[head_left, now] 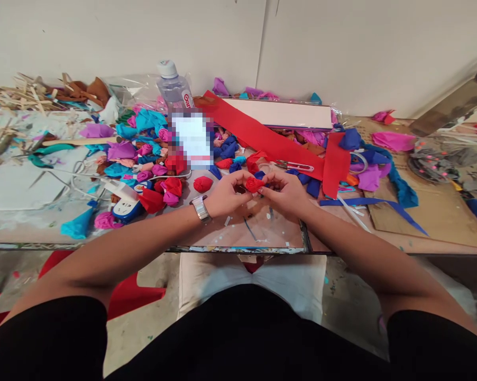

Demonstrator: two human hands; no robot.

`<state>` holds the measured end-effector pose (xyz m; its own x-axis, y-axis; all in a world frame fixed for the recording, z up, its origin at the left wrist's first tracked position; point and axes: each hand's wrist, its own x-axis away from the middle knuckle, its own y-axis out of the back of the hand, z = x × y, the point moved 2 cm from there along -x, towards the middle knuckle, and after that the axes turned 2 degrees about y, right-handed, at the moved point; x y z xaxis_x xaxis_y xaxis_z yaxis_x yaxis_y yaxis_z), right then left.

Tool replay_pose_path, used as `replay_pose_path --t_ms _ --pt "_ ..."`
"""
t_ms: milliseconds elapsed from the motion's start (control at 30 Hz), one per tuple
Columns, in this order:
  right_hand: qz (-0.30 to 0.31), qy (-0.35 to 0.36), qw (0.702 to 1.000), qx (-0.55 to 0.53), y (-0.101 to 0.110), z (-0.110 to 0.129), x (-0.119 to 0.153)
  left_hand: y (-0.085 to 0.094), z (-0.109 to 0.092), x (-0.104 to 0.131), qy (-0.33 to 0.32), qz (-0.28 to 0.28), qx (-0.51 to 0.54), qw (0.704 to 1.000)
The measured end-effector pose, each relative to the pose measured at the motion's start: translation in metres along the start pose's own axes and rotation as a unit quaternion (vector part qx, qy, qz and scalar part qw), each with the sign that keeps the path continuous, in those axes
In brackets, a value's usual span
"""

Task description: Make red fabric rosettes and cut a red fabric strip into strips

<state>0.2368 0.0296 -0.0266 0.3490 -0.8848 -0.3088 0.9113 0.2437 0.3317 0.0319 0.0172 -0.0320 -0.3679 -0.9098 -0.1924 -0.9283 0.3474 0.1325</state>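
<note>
Between my two hands, above the table edge, is a small red crepe-paper rose (254,184). My left hand (229,193), with a metal watch (201,208) on its wrist, pinches the rose from the left. From the other side, the fingertips of my right hand (286,193) close on it too. A finished-looking red paper bud (202,183) lies left of my left hand. Behind my right hand, small thread snips (297,165) rest on a long red paper strip (262,135). A shorter red strip (336,166) hangs over its near end.
Many coloured paper flowers (121,150) heap across the table. Behind them stand a water bottle (174,87) and a pale box (280,112). A power socket (132,203), green-handled pliers (50,152) and wood strips (28,95) lie left. Cardboard (429,217) and a blue strip (397,207) lie right.
</note>
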Motion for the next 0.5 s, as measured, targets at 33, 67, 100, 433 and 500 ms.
replay_pose_path --t_ms 33,67,100,433,500 --pt "-0.001 0.003 1.000 0.008 0.000 0.001 0.000 -0.001 0.000 0.000 0.003 0.004 0.006 1.000" --pt "0.000 0.006 1.000 0.012 0.000 0.001 0.001 -0.001 0.000 0.001 0.005 0.008 0.012 1.000" --pt "0.005 0.009 1.000 0.012 0.000 0.002 0.001 -0.002 0.000 0.001 0.008 0.010 0.015 1.000" --pt "-0.004 0.091 0.992 0.086 0.003 0.015 0.005 -0.004 -0.004 0.000 0.053 0.018 0.080 0.995" --pt "-0.011 0.107 0.988 0.109 0.004 0.016 0.005 -0.004 -0.004 0.001 0.059 0.031 0.079 0.995"
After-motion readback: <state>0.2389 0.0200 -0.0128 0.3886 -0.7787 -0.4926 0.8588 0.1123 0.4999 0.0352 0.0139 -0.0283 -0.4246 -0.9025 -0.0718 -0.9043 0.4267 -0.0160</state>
